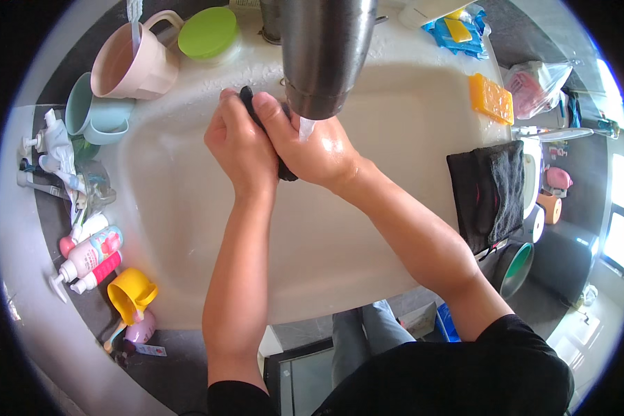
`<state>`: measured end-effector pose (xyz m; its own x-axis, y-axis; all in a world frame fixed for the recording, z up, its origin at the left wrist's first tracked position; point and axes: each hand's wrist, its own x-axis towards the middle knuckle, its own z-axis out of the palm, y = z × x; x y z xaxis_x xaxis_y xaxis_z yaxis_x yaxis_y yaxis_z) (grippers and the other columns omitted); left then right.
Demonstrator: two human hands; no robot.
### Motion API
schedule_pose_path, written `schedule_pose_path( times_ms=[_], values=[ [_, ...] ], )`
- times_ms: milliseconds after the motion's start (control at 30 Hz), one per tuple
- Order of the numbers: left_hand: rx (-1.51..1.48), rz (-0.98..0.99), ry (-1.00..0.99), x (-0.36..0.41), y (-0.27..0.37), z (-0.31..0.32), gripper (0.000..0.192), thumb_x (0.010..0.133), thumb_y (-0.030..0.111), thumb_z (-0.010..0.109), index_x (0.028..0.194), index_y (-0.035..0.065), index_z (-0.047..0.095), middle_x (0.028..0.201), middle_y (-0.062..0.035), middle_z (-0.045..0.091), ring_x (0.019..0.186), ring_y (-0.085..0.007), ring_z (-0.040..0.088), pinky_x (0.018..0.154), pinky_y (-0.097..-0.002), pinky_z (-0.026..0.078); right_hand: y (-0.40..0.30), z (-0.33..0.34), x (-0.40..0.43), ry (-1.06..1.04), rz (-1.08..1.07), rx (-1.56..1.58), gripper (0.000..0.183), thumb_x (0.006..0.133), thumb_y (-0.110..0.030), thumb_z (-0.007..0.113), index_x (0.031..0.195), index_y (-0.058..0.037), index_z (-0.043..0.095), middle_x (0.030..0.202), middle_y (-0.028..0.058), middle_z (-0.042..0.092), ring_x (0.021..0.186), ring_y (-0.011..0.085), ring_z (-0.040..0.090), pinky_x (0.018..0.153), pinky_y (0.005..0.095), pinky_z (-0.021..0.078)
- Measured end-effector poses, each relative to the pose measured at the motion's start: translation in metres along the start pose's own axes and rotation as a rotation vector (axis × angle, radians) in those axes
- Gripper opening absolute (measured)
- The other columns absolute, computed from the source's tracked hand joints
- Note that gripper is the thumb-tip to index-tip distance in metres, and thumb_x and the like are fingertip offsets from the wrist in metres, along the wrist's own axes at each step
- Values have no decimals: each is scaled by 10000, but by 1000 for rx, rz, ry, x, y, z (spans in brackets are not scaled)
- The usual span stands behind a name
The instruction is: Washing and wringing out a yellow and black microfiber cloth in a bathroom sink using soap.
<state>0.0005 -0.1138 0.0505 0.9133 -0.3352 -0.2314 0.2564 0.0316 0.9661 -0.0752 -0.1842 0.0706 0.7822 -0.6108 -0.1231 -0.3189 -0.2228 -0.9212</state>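
Observation:
Both hands are pressed together under a metal faucet [325, 57], over a white washbasin [338, 249]. Between the palms is a black item [288, 172], seemingly cloth, mostly hidden by the fingers. My left hand [247, 140] closes on it from the left. From the right, my right hand [312, 143] grips it, thumb up beside a black edge. Water runs from the spout onto the back of my right hand, which is wet and shiny.
Mugs [135, 67] and a green-lidded jar [208, 34] stand at the back left. Pump bottles [91, 252] and a yellow cup [131, 294] line the left side. On the right rim lie an orange soap bar [491, 99] and folded dark cloths [486, 195].

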Motion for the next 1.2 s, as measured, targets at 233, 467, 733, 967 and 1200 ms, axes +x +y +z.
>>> schedule_pose_path(
  times_ms=[233, 467, 733, 967, 1200],
  values=[
    [-111, 258, 125, -2, -3, 13, 428, 1081, 413, 501, 998, 15, 633, 1062, -75, 569, 983, -164, 572, 823, -322, 498, 15, 6, 13, 188, -121, 258, 468, 978, -476, 663, 1001, -10, 647, 814, 238, 710, 738, 422, 688, 729, 450, 556],
    [-35, 254, -100, -13, -3, 9, 496, 1104, 456, 470, 930, 27, 649, 976, -48, 609, 928, -149, 588, 805, -318, 499, 16, 1, 9, 69, -167, 207, 495, 980, -475, 653, 1130, -6, 614, 916, 257, 730, 846, 427, 715, 790, 453, 564],
    [85, 114, -29, -17, 15, 12, 584, 1108, 478, 443, 802, 7, 600, 766, -22, 627, 746, -128, 565, 722, -327, 477, 9, 1, 3, 78, -159, 158, 411, 1069, -348, 500, 913, 23, 584, 781, 313, 645, 763, 546, 593, 713, 559, 499],
    [-9, 50, 0, -6, -9, 6, 506, 1109, 428, 440, 867, 8, 588, 808, -39, 604, 781, -139, 562, 728, -340, 488, 18, 4, 5, 94, -138, 125, 466, 1064, -402, 513, 974, 46, 606, 811, 295, 678, 767, 481, 649, 729, 513, 525],
    [-254, -193, 153, 7, -5, 0, 423, 1060, 385, 472, 1262, 13, 467, 1188, -138, 577, 1013, -245, 639, 842, -369, 554, 7, -13, 11, -41, 46, 407, 510, 987, -456, 646, 1086, 41, 700, 845, 162, 737, 769, 232, 684, 735, 369, 545]
  ],
)
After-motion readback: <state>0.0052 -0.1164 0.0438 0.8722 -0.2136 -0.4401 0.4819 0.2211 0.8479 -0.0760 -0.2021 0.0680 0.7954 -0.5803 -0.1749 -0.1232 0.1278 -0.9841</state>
